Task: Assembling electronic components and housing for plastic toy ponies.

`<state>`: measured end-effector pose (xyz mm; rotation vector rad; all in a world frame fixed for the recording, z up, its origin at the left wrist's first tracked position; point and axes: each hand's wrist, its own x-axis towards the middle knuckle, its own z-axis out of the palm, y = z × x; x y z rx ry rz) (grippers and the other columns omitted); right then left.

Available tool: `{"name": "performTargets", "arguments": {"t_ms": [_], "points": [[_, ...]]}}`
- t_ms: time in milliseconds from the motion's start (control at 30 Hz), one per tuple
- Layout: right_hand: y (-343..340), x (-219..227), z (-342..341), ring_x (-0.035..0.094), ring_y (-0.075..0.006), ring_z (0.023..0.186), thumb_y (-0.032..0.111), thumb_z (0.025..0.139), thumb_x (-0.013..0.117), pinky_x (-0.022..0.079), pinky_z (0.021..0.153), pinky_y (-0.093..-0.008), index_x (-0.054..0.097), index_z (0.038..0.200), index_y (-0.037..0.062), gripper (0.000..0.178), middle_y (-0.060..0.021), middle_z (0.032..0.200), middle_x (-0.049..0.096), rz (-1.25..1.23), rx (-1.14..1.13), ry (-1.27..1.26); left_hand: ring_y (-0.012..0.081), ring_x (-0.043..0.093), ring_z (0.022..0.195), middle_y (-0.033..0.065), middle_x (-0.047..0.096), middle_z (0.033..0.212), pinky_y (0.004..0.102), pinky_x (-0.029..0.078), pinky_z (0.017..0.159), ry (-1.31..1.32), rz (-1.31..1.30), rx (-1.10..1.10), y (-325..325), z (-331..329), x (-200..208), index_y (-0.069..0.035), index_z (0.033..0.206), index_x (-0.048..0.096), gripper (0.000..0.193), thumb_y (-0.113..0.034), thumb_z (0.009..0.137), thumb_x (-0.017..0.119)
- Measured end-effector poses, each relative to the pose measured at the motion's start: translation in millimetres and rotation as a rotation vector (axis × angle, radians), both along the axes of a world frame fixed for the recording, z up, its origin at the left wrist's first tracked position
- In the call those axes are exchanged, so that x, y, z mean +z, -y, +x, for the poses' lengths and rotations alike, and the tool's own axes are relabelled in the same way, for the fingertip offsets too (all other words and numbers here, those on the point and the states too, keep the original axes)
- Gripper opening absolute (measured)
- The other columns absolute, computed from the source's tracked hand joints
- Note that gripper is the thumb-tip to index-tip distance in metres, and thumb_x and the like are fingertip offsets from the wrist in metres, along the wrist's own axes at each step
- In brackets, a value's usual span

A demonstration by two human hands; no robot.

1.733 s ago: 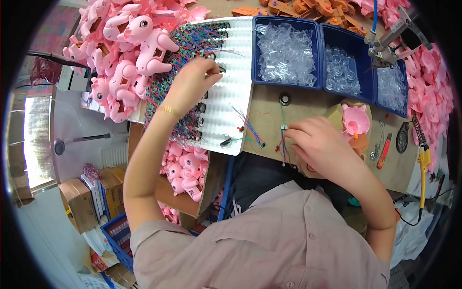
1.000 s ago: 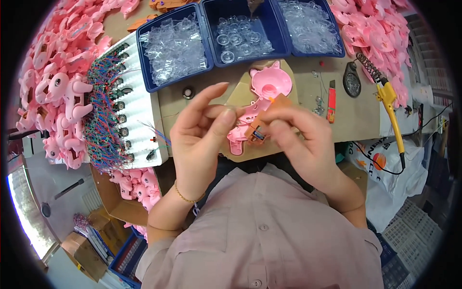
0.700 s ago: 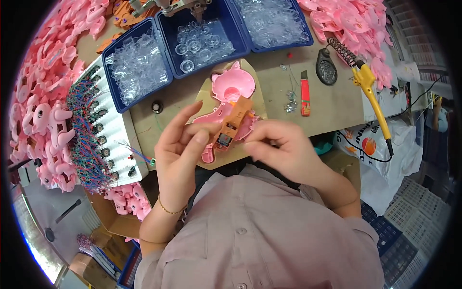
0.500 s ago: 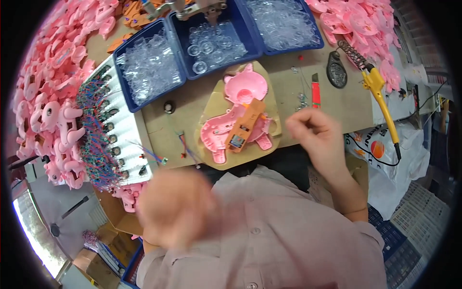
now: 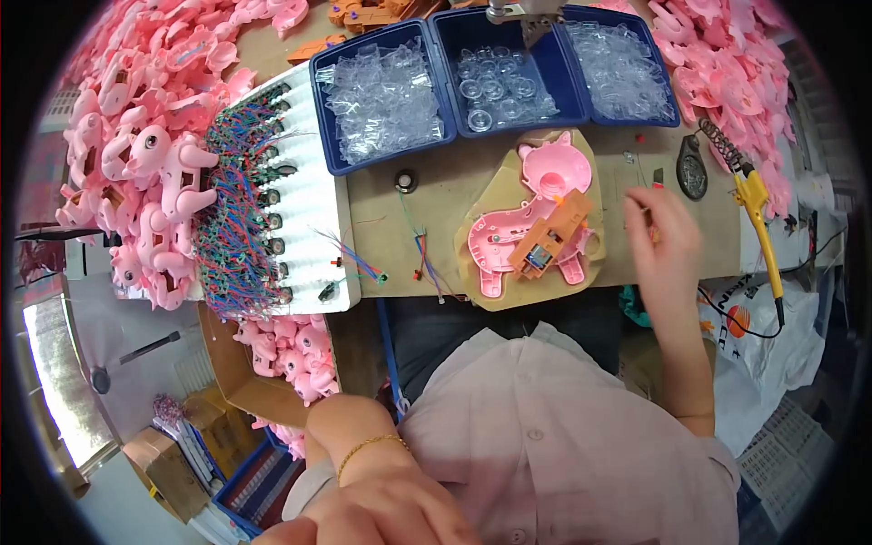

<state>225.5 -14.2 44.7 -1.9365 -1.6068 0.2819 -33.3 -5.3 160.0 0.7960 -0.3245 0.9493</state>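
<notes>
My right hand [image 5: 668, 236] hovers at the right of the bench with thumb and fingertips curled together. Beneath it lies a red utility knife [image 5: 657, 178], partly covered; anything pinched in the fingers is too small to see. My left hand [image 5: 386, 509], with a thin gold bracelet [image 5: 371, 445], is raised close at the lower edge, its fingertips cut off. Between them on the bench, a pink toy animal half-shell [image 5: 509, 222] rests in a tan holder [image 5: 490, 295]. An orange plastic housing [image 5: 565, 222] lies slanted across the shell.
Blue bins [image 5: 454, 134] of clear plastic parts stand at the back. Wired components fill a white foam tray [image 5: 338, 245] at left, beside piled pink toys [image 5: 173, 173]. A yellow soldering iron [image 5: 756, 204] sits at right. Loose wires [image 5: 422, 254] and a cardboard box [image 5: 232, 363] lie nearer.
The whole view has swung, so the bench appears farther right. My left hand, blurred before, is now lower and nearer. My right hand has moved onto the utility knife's spot.
</notes>
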Motion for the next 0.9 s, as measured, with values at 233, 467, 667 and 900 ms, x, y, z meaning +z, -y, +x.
{"name": "performTargets", "arguments": {"t_ms": [233, 467, 667, 900], "points": [[-69, 31, -103, 0.062, -0.0292, 0.08, 0.015, 0.081, 0.061, 0.048, 0.066, -0.0387, 0.063, 0.078, 0.001, 0.014, -0.0151, 0.086, 0.062, -0.266, 0.795, 0.326, 0.0234, 0.067, 0.092, 0.0056, 0.058, 0.116, 0.0321, 0.05, 0.085, 0.031, -0.028, -0.066, 7, -14, -2, -0.01, 0.103, 0.047, 0.012, -0.008, 0.092, 0.053], [-123, -42, -158, 0.066, -0.0326, 0.076, 0.017, 0.071, 0.063, 0.053, 0.066, -0.0414, 0.068, 0.083, -0.0042, 0.024, -0.0221, 0.079, 0.065, -0.569, 0.785, 0.374, 0.0368, 0.058, 0.097, 0.0139, 0.062, 0.102, 0.0469, 0.044, 0.083, -1.313, 0.632, 1.114, 6, -38, -53, -0.002, 0.1, 0.056, 0.025, -0.004, 0.077, 0.065], [-148, 7, -119, 0.058, -0.0145, 0.063, 0.023, 0.079, 0.061, 0.046, 0.061, -0.0283, 0.064, 0.079, -0.0034, 0.027, -0.0077, 0.07, 0.063, -0.838, 0.787, -0.222, 0.0338, 0.032, 0.131, 0.0086, 0.046, 0.133, 0.0483, 0.027, 0.105, -2.015, 1.341, 0.789, -32, -88, -111, -0.013, 0.12, 0.056, 0.054, -0.007, 0.069, 0.07], [-95, 20, -97, 0.056, -0.0048, 0.071, 0.023, 0.09, 0.06, 0.043, 0.058, -0.0202, 0.063, 0.09, 0.0035, 0.019, -0.0003, 0.077, 0.061, -0.756, 0.471, -1.113, 0.0215, 0.057, 0.095, 0.0093, 0.063, 0.1, 0.0308, 0.043, 0.084, -1.165, 0.202, 1.017, -33, -99, -77, -0.003, 0.104, 0.063, 0.027, -0.001, 0.076, 0.062]]}}
